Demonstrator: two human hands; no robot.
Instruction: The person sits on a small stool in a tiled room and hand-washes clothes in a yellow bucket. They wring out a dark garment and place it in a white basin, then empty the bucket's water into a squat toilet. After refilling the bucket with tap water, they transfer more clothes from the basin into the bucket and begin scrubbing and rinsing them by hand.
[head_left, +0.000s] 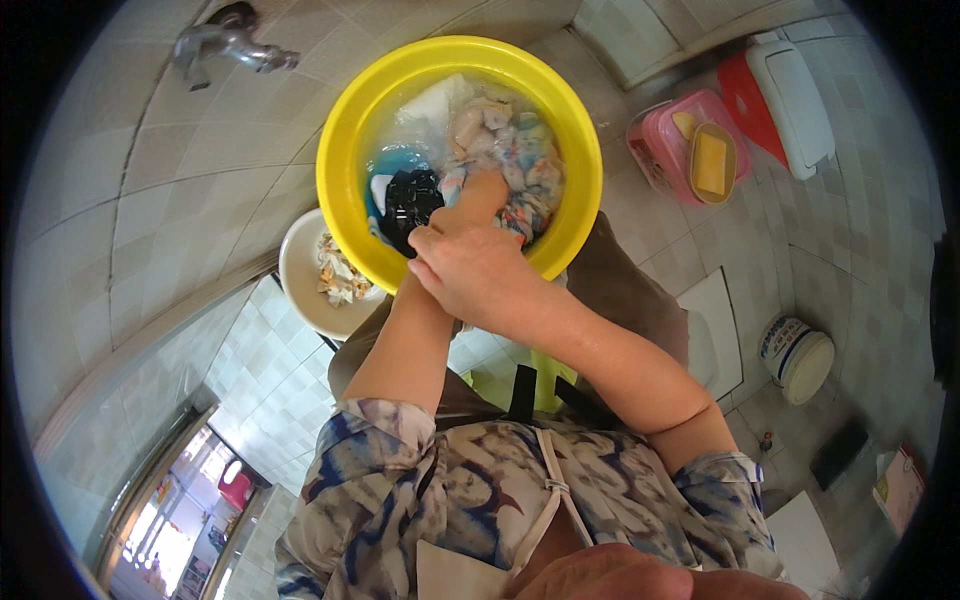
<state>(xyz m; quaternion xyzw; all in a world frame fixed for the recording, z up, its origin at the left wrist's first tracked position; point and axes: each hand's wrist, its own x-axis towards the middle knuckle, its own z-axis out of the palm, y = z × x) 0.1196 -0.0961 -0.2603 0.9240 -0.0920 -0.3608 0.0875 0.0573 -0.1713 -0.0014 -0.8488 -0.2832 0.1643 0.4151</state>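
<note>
A yellow plastic basin (335, 187) holds cloudy water and wet clothes. My left hand (484, 196) reaches down into it beside a patterned cloth (525, 214); its fingers are hidden, so its hold cannot be told. My right hand (472, 262) lies across my left wrist over the basin's near side, its fingers curled around it. A black cloth (411, 201) is left of my left hand, with a blue cloth (401, 159) just behind it. White cloth (435, 105) and beige cloth (480, 126) are at the far side, partly under water.
A white bowl (300, 300) with scraps stands partly beneath the basin's left rim. A metal tap (236, 49) juts from the tiled wall. Rightward are a pink-lidded container (671, 139) bearing a soap dish (712, 165), a red-and-white bin (787, 105) and a white bucket (795, 360).
</note>
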